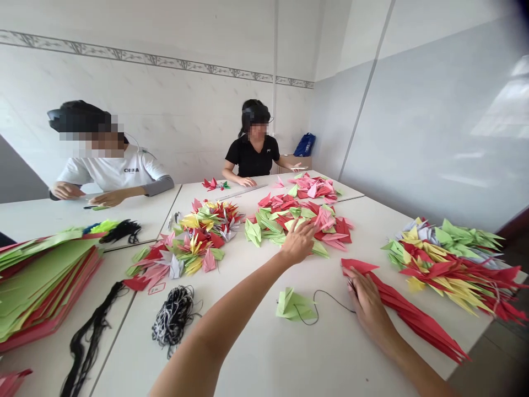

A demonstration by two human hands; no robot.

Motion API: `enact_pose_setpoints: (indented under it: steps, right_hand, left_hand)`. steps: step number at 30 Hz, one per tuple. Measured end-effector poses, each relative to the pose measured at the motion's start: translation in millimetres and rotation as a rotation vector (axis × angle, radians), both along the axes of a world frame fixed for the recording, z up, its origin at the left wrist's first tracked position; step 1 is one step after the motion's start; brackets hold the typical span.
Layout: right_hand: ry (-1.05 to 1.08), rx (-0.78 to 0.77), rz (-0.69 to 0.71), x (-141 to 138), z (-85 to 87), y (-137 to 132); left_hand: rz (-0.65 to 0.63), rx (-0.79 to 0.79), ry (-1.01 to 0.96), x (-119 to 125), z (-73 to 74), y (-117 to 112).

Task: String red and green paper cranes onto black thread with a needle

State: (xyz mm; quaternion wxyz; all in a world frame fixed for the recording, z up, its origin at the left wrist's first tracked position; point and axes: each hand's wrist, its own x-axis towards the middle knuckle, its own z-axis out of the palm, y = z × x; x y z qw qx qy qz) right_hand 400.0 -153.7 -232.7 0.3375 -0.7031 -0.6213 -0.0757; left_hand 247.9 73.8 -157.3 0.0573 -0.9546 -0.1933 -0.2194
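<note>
Reaching out with fingers spread wide, the left hand (298, 242) hovers at a heap of red, pink and green origami pieces (297, 218) mid-frame, while the right hand (367, 305) lies on a long red folded paper strip (417, 317) at lower right, its grip hard to tell. That light, easily creased strip runs from upper left to lower right, and looks best taken gently around its middle.
</note>
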Motion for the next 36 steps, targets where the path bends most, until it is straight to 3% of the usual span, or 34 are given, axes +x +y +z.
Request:
enact_pose_setpoints:
  steps: [3, 6, 13, 17, 21, 28, 36]
  right_hand:
    - [0.120, 0.002, 0.030, -11.6, 12.4, -0.9]
    - [0.204, -0.026, 0.074, -25.8, 20.2, 6.5]
    - [0.362, -0.111, 0.380, -67.9, 25.0, 42.0]
    - [0.426, -0.109, 0.475, -89.9, 21.1, 74.4]
    - [0.483, -0.076, 0.537, -116.9, 20.3, 113.1]
    - [0.574, -0.127, 0.667, -151.0, 20.8, 160.3]
    - [0.726, -0.005, 0.542, -155.5, 17.9, 202.5]
  left_hand:
    - [0.144, -0.058, -0.134, -21.1, 14.6, 7.7]
    - [0.260, -0.120, -0.188, -46.8, 17.1, 20.3]
    - [0.457, -0.208, -0.190, -120.7, -0.8, 58.4]
    - [0.428, -0.253, -0.114, -154.1, -14.2, 77.8]
    - [0.372, -0.297, -0.082, -158.7, -24.9, 91.7]
    - [0.391, -0.456, -0.228, -149.4, -33.3, 99.4]
    - [0.497, -0.812, -0.723, -151.7, -23.2, 82.0]
